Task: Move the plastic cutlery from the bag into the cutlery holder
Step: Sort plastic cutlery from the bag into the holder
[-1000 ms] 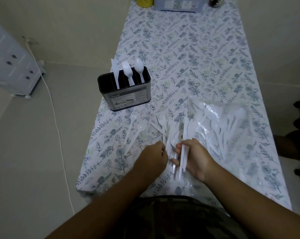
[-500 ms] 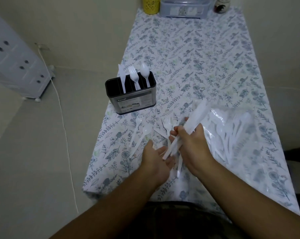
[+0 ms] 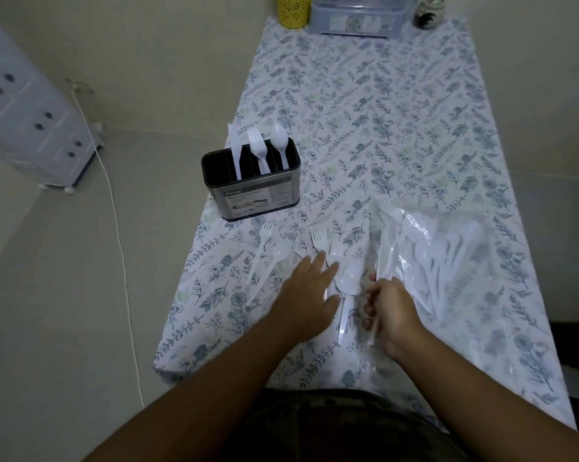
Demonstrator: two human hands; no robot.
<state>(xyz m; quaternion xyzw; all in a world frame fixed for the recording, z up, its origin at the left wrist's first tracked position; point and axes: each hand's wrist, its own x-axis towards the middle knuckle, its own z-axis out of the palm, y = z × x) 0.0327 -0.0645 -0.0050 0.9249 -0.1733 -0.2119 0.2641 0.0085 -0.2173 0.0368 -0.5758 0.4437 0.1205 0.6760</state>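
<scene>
Now, left hand (image 3: 306, 295) flat, open, right hand (image 3: 389, 308) gripping cutlery handles (image 3: 373, 331).

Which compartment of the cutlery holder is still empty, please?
The leftmost compartment of the cutlery holder is empty; the other three hold a knife, forks and a spoon.

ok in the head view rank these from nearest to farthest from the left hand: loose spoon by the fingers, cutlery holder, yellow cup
1. Loose spoon, just right of the left hand, by its fingertips.
2. Cutlery holder, farther up the table, near its left edge.
3. Yellow cup, at the table's far end.
</scene>
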